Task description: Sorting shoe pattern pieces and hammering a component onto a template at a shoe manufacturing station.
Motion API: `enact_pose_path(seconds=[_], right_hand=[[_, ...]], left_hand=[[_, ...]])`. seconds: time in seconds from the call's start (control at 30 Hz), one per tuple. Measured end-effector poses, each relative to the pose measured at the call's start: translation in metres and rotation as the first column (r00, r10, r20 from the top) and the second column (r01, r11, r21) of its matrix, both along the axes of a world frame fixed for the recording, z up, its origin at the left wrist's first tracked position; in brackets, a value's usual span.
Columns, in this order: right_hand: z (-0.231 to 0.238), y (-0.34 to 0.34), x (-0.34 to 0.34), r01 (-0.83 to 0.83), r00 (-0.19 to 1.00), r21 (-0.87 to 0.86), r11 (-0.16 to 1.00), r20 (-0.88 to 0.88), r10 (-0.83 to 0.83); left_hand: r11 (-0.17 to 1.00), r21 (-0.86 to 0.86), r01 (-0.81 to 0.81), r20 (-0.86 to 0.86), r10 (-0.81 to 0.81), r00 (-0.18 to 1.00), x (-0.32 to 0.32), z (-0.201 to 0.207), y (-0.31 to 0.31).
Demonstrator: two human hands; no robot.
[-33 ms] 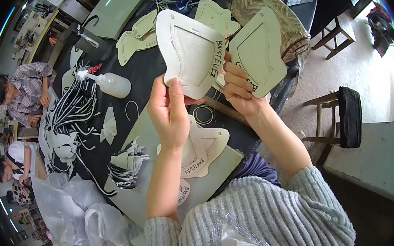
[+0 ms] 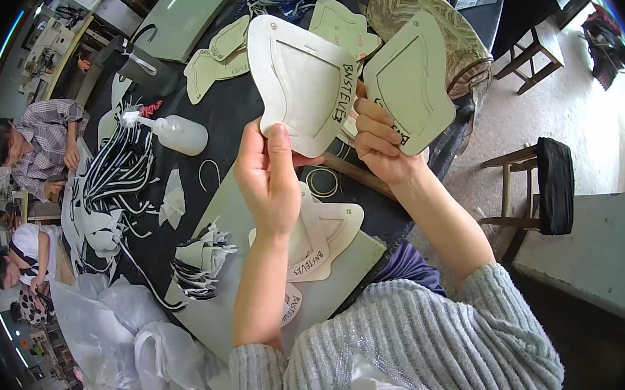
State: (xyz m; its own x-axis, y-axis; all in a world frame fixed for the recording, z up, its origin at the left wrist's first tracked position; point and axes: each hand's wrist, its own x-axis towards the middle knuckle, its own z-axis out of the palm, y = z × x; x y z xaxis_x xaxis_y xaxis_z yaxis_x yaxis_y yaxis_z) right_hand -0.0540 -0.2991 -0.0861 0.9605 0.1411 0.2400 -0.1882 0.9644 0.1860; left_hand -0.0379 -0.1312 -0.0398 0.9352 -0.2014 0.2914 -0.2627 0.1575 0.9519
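Raised over the table, my left hand (image 2: pixel 270 180) is closed on the lower edge of a cream card pattern template (image 2: pixel 310 84), thumb on its front. That template has an inner outline and handwriting along its right side. My right hand (image 2: pixel 383 137) grips a similar, greener template (image 2: pixel 413 82), fingers folded over its lower left edge. The two templates are held side by side, upright. Below my hands, more cream templates (image 2: pixel 341 226) lie overlapping on a pale green board (image 2: pixel 221 292). A wooden stick (image 2: pixel 359 176) passes behind my right wrist, partly hidden.
Further templates (image 2: pixel 228 42) lie beyond my hands. At left are a white squeeze bottle (image 2: pixel 182 136), black-and-white strips (image 2: pixel 113 171), a dark bottle (image 2: pixel 138 65) and clear plastic sheeting (image 2: pixel 132 344). A patterned bag (image 2: pixel 415 8) sits far right; stools (image 2: pixel 542 182) stand beyond. Two people work at left.
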Motion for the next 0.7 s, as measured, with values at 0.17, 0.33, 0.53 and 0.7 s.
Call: enact_pose_path(seconds=[0.17, 0.33, 0.53, 0.7], right_hand=[[0.002, 0.002, 0.000, 0.039, 0.998, -0.096, 0.995, 0.051, -0.034], [0.024, 0.030, 0.003, 0.155, 0.731, -0.930, 0.334, -0.119, -0.672], [0.010, 0.018, 0.004, 0.170, 0.662, -0.981, 0.089, 0.047, -0.748], [0.011, 0.015, 0.002, 0.121, 0.647, -0.979, 0.167, -0.050, -0.761]], left_hand=[[1.000, 0.012, 0.002, 0.030, -0.002, 1.000, -0.003, -0.001, 0.000], [0.994, 0.101, -0.040, 0.072, 0.032, 0.997, -0.018, -0.006, -0.015], [0.984, 0.090, 0.152, -0.092, -0.144, 0.985, -0.023, -0.018, -0.010], [0.965, 0.128, 0.228, -0.128, -0.211, 0.969, -0.020, -0.020, -0.009]])
